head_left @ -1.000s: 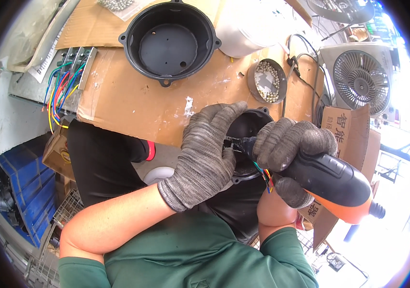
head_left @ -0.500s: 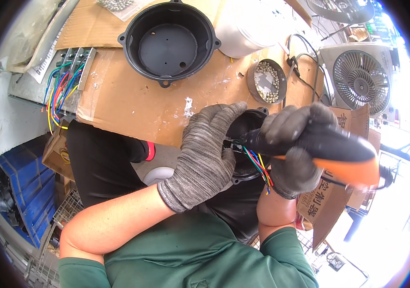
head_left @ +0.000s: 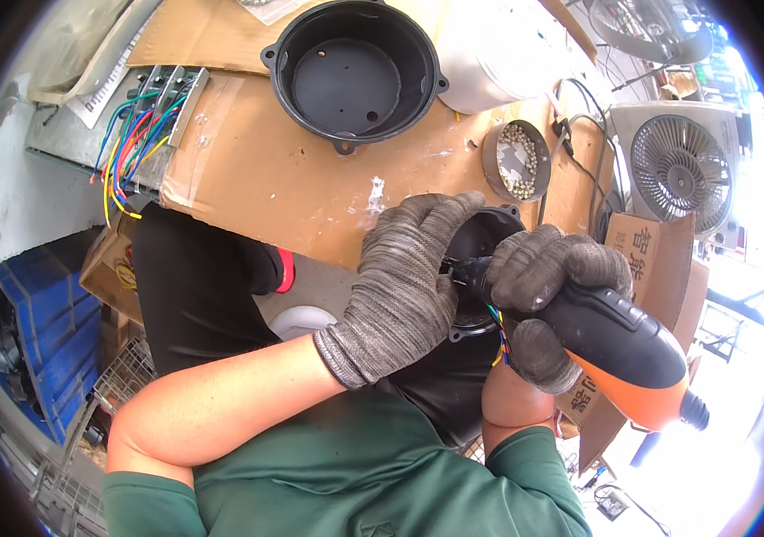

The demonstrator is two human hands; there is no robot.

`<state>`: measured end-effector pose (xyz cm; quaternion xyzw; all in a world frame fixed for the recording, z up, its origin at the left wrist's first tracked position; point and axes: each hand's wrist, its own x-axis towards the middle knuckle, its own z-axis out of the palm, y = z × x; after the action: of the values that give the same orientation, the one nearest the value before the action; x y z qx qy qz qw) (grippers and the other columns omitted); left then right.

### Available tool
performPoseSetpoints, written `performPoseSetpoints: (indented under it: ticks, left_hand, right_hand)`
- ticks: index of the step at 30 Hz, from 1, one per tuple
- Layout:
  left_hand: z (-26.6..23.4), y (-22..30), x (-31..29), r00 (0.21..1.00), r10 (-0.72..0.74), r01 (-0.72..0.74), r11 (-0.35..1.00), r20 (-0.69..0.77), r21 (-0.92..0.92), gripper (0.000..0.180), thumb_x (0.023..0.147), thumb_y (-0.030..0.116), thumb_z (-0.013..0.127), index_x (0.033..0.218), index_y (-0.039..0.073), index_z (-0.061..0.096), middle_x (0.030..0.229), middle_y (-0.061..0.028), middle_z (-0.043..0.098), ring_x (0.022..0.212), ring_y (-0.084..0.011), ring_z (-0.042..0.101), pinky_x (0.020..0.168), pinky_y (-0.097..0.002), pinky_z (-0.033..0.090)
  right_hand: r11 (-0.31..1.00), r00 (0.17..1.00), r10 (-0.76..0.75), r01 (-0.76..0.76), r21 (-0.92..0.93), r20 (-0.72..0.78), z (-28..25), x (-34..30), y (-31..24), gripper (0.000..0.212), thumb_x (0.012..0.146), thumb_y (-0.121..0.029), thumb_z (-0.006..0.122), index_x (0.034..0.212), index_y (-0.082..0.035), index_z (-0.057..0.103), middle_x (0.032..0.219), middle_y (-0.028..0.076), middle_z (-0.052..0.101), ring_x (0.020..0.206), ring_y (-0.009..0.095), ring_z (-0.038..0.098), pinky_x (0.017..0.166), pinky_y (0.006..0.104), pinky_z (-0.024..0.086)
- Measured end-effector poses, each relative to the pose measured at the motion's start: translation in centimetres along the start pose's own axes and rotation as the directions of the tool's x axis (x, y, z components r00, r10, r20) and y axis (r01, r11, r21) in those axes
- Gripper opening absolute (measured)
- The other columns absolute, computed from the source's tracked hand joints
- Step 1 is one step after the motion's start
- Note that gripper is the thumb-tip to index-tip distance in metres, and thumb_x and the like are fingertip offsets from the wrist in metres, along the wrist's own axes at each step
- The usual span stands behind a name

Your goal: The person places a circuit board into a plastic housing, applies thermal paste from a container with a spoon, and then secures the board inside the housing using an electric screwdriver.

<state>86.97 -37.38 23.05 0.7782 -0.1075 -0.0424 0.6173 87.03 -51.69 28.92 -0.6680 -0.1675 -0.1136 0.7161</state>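
My left hand (head_left: 400,286), in a grey knit glove, grips the near-left side of a small black round housing (head_left: 482,234) over my lap, fingers over its rim. A similarly gloved right hand (head_left: 550,285) wraps around a black and orange power screwdriver (head_left: 625,345). The driver lies slanted, its nose pointing left into the housing beside my left fingertips and its back end toward the lower right. Thin coloured wires (head_left: 499,338) hang out of the housing below the driver. My glove and the tool hide whatever the bit touches.
On the cardboard-covered table (head_left: 265,188) are a large black round housing (head_left: 346,80), a white tub (head_left: 489,67) and a round tin of small screws (head_left: 518,161). Wired boards (head_left: 153,116) lie at left. A fan (head_left: 682,170) and carton (head_left: 650,259) stand at right.
The screwdriver's back end has swung down toward me, and my right hand has turned with it. My left hand keeps its hold on the housing. The whole view has shifted slightly.
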Motion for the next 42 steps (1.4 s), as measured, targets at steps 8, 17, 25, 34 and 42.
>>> performPoseSetpoints:
  ticks: [8,17,25,34,42]
  left_hand:
    - [0.0,0.1,0.1,1.0,0.012,-0.012,1.0,-0.014,0.007,0.072,0.071,-0.009,0.063,0.141,0.007,0.054,0.127,-0.0225,0.056,0.119,-0.0421,0.055,0.105,-0.0479,0.046]
    - [0.1,-0.2,0.1,0.999,0.028,-0.028,1.0,-0.025,0.01,0.072,0.068,-0.007,0.063,0.138,0.006,0.055,0.128,-0.0217,0.058,0.12,-0.0428,0.054,0.107,-0.0497,0.043]
    - [-0.1,0.1,0.2,0.999,0.04,-0.04,0.998,-0.004,0.047,0.067,0.074,-0.006,0.06,0.139,0.005,0.054,0.128,-0.0217,0.057,0.12,-0.0407,0.055,0.106,-0.0472,0.046]
    - [1.4,-0.6,-0.2,0.999,-0.05,0.049,0.99,-0.004,-0.135,0.067,0.067,0.004,0.076,0.132,0.004,0.059,0.123,-0.019,0.062,0.118,-0.0417,0.057,0.107,-0.0497,0.042]
    - [1.6,-1.8,-0.7,0.997,0.07,-0.072,0.983,-0.016,-0.169,0.069,0.069,-0.01,0.048,0.137,-0.001,0.056,0.13,-0.0211,0.06,0.124,-0.0371,0.056,0.112,-0.0449,0.042]
  right_hand:
    - [0.996,0.994,0.06,-0.055,0.063,-0.09,0.6,-0.3,-0.3,0.061,0.078,-0.014,0.087,0.13,-0.004,0.057,0.083,0.004,0.061,0.073,0.02,0.062,0.066,0.0361,0.052]
    - [0.993,0.99,0.108,-0.102,0.065,-0.089,0.6,-0.5,0.0,0.066,0.078,-0.018,0.087,0.133,-0.005,0.053,0.084,0.004,0.06,0.075,0.021,0.061,0.069,0.0384,0.052]
    - [0.974,0.96,0.225,-0.216,0.074,-0.165,1.5,-0.5,-1.0,0.068,0.075,-0.02,0.09,0.13,-0.005,0.053,0.086,0.005,0.06,0.078,0.022,0.061,0.072,0.0402,0.052]
    - [0.953,0.944,0.299,-0.287,0.097,-0.14,1.0,-0.2,-1.3,0.076,0.073,-0.018,0.091,0.134,0.002,0.051,0.087,0.009,0.061,0.082,0.023,0.063,0.078,0.0384,0.054]
    - [0.981,0.997,-0.002,0.017,0.193,-0.075,-4.1,0.5,-3.1,0.072,0.08,-0.017,0.083,0.141,0.001,0.049,0.085,0.004,0.06,0.075,0.021,0.062,0.072,0.037,0.054]
